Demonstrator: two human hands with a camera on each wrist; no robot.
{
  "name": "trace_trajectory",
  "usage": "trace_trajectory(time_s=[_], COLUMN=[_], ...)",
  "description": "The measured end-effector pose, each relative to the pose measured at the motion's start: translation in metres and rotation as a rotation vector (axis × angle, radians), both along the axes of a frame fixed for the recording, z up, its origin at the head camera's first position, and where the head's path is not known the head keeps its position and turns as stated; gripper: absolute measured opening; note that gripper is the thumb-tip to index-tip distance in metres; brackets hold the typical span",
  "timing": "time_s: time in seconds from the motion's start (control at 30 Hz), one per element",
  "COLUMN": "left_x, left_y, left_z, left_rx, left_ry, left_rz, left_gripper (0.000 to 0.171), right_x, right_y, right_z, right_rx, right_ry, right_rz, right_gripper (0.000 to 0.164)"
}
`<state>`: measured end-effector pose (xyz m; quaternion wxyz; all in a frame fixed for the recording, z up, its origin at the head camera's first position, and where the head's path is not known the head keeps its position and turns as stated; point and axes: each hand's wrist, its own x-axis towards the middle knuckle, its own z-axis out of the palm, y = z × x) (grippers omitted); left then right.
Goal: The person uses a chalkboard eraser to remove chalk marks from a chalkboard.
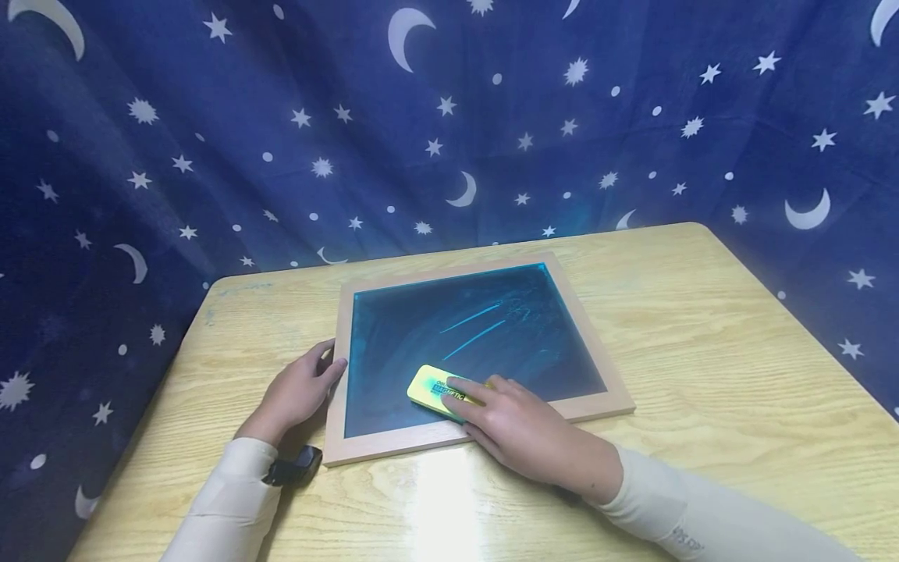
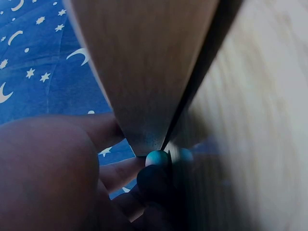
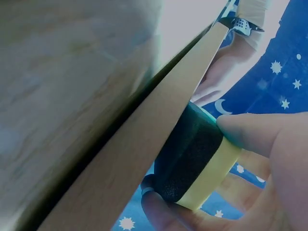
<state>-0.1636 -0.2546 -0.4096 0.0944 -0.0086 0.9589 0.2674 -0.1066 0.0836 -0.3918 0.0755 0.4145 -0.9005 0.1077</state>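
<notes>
A small blackboard (image 1: 393,336) in a light wooden frame (image 1: 340,414) lies on the table, with two blue chalk strokes (image 1: 472,341) and a smudged patch towards its upper right. My right hand (image 1: 523,429) grips a yellow magnetic eraser (image 1: 426,385) on the lower part of the board. In the right wrist view, thumb and fingers hold the eraser's yellow back (image 3: 211,175), its dark felt (image 3: 190,149) facing the board. On the other side, my left hand (image 1: 295,394) holds the frame's left edge, thumb on top; the left wrist view shows fingertips (image 2: 156,159) at its side.
The pale wood-grain table (image 1: 709,351) extends around the board. Behind and to the sides hangs a dark blue curtain (image 1: 351,86) with moons and stars. A black wrist device (image 1: 298,467) on the left wrist sits close to the frame's lower left corner.
</notes>
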Motion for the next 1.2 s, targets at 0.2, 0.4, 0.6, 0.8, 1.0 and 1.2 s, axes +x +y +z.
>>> trace_trajectory(time_s=[0.2,0.4,0.6,0.8,1.0,1.2], left_x=[0.0,-0.001,-0.001,-0.001,-0.001,-0.001], left_y=[0.0,0.001,0.001,0.001,0.0,-0.002], left_z=[0.0,0.001,0.0,-0.001,-0.002,-0.002], left_rx=[0.001,0.001,0.0,-0.001,0.001,0.002], left_ry=[-0.001,0.004,0.003,0.003,0.009,0.008], left_rz=[0.003,0.001,0.0,0.002,-0.003,-0.003], left_gripper=[0.067,0.067,0.066,0.066,0.067,0.067], right_x=[-0.003,-0.008,-0.014,-0.021,-0.026,-0.033], right_y=[0.005,0.011,0.019,0.026,0.033,0.038], right_z=[0.003,0.003,0.003,0.002,0.004,0.006], right_rx=[-0.007,-0.017,-0.028,-0.029,-0.03,-0.034], right_ry=[0.001,0.022,0.037,0.076,0.083,0.046], right_rz=[-0.019,-0.04,-0.059,-0.1,-0.14,-0.166], right_gripper=[0.043,0.043,0.043,0.042,0.044,0.042])
